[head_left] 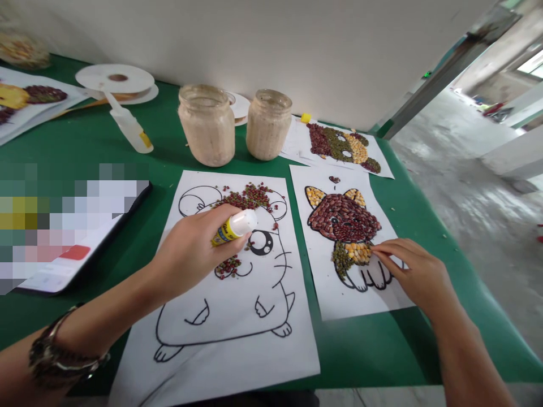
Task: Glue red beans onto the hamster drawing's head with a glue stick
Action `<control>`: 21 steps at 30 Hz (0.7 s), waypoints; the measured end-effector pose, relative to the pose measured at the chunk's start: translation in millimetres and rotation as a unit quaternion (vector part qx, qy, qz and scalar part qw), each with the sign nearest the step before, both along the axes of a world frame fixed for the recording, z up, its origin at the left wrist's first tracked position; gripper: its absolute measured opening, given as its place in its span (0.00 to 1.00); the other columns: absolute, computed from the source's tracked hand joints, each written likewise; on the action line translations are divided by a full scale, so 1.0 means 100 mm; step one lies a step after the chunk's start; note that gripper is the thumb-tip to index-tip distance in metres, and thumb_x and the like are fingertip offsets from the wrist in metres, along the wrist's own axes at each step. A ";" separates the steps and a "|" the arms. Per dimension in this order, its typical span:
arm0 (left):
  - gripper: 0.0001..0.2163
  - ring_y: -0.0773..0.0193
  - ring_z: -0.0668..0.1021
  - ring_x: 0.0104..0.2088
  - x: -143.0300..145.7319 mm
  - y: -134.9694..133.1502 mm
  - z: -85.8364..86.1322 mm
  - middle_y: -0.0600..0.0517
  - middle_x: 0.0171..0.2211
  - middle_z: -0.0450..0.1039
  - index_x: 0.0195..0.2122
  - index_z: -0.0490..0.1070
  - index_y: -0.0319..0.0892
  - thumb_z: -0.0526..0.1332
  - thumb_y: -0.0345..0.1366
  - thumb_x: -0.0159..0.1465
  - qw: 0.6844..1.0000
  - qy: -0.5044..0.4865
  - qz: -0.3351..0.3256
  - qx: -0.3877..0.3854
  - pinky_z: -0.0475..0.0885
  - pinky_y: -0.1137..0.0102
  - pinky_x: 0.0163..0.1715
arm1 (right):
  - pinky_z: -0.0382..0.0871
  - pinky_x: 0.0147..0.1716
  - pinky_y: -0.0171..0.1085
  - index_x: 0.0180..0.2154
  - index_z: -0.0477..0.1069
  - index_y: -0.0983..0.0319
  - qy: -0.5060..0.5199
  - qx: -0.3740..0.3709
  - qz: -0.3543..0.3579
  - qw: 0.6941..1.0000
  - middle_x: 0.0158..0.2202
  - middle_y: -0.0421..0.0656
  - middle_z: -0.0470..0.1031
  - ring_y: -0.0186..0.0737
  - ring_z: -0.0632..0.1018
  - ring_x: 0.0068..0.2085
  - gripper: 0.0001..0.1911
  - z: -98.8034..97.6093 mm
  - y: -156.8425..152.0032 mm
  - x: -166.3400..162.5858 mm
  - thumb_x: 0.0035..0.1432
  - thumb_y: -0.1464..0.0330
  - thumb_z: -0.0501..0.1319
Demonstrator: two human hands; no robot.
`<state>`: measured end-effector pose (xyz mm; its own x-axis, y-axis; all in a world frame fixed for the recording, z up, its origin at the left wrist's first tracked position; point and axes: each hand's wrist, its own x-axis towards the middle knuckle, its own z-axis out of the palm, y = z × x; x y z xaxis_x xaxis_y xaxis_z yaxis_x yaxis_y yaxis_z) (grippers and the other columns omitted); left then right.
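My left hand (193,251) is wrapped round a glue stick (233,227) with a yellow label and a white end. It hovers over a sheet with a hamster drawing (237,316), where mixed red and green beans (250,198) lie loose on the head and near the mouth. My right hand (418,271) pinches with thumb and forefinger at the chest of a cat picture (339,302). Whatever sits between those fingertips is too small to make out. Red beans (345,217) cover the cat's face, corn kernels (358,252) its chest, and green beans (341,259) its side.
Two cloudy glass jars (207,127) (269,124) stand at the back. Left of them are a white spool (114,79) and a glue bottle (131,130). A phone (80,251) lies at left. Another bean picture (339,144) rests behind the cat. The table edge (470,249) drops off at right.
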<state>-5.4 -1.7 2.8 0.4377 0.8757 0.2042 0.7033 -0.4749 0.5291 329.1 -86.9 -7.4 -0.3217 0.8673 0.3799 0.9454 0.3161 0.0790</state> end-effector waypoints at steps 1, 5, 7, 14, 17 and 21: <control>0.10 0.69 0.69 0.20 0.00 0.00 0.00 0.56 0.21 0.68 0.32 0.67 0.42 0.53 0.41 0.56 1.000 -0.001 0.000 0.001 0.59 0.76 0.18 | 0.66 0.31 0.36 0.29 0.67 0.60 -0.004 -0.001 0.000 1.000 0.27 0.42 0.73 0.37 0.74 0.30 0.09 0.00 0.00 0.00 0.58 0.67 0.50; 0.08 0.70 0.69 0.20 0.00 0.00 -0.02 0.57 0.21 0.68 0.31 0.67 0.42 0.53 0.40 0.56 1.000 -0.006 -0.004 0.014 0.59 0.77 0.18 | 0.65 0.31 0.35 0.30 0.67 0.61 -0.013 -0.001 0.001 1.000 0.27 0.43 0.73 0.37 0.74 0.30 0.09 -0.01 -0.01 0.00 0.57 0.68 0.50; 0.08 0.71 0.69 0.19 0.00 0.01 -0.02 0.57 0.21 0.68 0.31 0.66 0.42 0.54 0.40 0.56 1.000 -0.008 -0.007 0.019 0.59 0.77 0.18 | 0.65 0.32 0.36 0.30 0.66 0.62 -0.020 -0.001 0.003 1.000 0.27 0.44 0.73 0.37 0.73 0.30 0.09 -0.01 -0.01 0.00 0.58 0.68 0.50; 0.07 0.71 0.68 0.19 0.01 0.00 0.00 0.57 0.20 0.68 0.30 0.66 0.41 0.54 0.39 0.56 1.000 -0.009 -0.009 0.021 0.59 0.78 0.17 | 0.65 0.33 0.38 0.30 0.66 0.63 -0.036 -0.019 -0.018 0.999 0.29 0.46 0.72 0.39 0.72 0.31 0.10 -0.04 -0.04 0.00 0.58 0.69 0.49; 0.08 0.71 0.68 0.19 0.00 0.00 0.00 0.57 0.20 0.68 0.31 0.66 0.42 0.53 0.40 0.56 1.000 -0.006 -0.007 0.017 0.59 0.77 0.17 | 0.65 0.34 0.38 0.31 0.66 0.63 -0.041 -0.025 -0.029 0.998 0.29 0.46 0.72 0.40 0.71 0.32 0.10 -0.04 -0.05 -0.01 0.58 0.68 0.48; 0.08 0.70 0.69 0.19 0.00 -0.01 0.01 0.56 0.21 0.68 0.31 0.66 0.42 0.53 0.40 0.56 1.000 -0.005 -0.006 0.010 0.59 0.77 0.18 | 0.65 0.34 0.38 0.30 0.65 0.62 -0.040 -0.033 -0.046 0.998 0.29 0.46 0.71 0.40 0.71 0.32 0.10 -0.01 -0.06 -0.04 0.57 0.69 0.48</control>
